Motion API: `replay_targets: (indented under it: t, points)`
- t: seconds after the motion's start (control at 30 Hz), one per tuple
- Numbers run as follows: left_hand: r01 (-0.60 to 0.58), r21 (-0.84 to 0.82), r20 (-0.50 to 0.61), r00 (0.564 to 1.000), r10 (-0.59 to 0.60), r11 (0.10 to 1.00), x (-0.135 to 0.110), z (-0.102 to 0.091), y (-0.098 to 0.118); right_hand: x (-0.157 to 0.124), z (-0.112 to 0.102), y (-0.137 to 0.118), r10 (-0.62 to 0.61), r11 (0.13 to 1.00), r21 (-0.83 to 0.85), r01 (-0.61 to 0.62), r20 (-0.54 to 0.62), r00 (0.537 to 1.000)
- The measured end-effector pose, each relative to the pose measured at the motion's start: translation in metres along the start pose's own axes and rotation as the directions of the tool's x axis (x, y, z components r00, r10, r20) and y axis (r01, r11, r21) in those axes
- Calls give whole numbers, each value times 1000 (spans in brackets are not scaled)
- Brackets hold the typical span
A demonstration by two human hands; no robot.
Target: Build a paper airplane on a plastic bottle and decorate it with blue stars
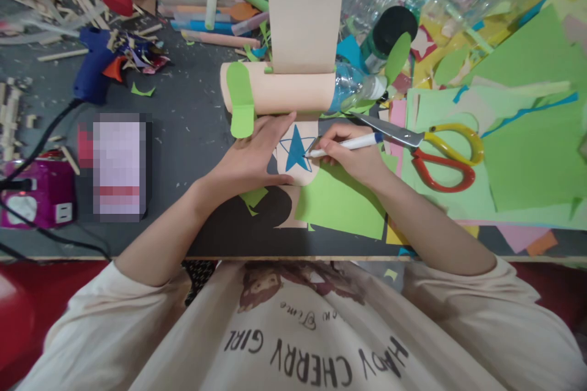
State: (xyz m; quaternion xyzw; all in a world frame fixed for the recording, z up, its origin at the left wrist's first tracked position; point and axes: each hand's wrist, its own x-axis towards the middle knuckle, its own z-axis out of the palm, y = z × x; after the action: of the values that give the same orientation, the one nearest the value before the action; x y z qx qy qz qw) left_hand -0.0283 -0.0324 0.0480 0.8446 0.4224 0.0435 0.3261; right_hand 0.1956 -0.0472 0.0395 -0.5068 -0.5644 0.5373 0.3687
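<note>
In my right hand (351, 149) is a white marker pen (348, 143) with a blue end, its tip touching a star drawing (297, 153). The star is partly filled in blue, with other points only outlined. It is on a peach paper flap (305, 178) joined to a bottle craft (284, 90). My left hand (250, 156) lies flat beside the star, thumb and fingers spread, holding the flap down. Peach paper wraps the clear bottle (351, 87), with a green paper strip (241, 98) at its left end and a second peach flap (305, 9) reaching away.
Scissors (417, 143) with red and yellow handles lie right of my right hand, over green paper sheets (527, 153). A blue glue gun (94, 64) with a cable is at left, near a blurred-out rectangle (119, 165). Markers (215, 40), sticks and plastic bottles crowd the back.
</note>
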Motion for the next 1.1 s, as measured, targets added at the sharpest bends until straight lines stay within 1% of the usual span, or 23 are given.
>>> replay_targets:
  t: [0.27,0.57,0.83,0.93,1.0,1.1]
  points:
    - [-9,-1,-1,1000,9,1000,0,0,-1,0,3,-4,8,1000,-8,-8,-33,999]
    - [28,-1,19,999,-28,1000,0,-3,2,1,2,-8,27,1000,-5,-27,26,999]
    - [16,0,13,1000,-16,1000,-1,-2,2,1,2,-11,24,999,-26,-22,65,998]
    - [15,6,13,1000,-15,1000,0,-2,2,2,1,-11,32,999,2,-32,91,995]
    - [12,5,14,1000,-12,1000,0,-2,1,2,1,-11,40,998,52,-44,70,997]
    - [3,-1,10,1000,-3,1000,0,-1,0,2,1,-9,46,995,93,-44,-17,999]
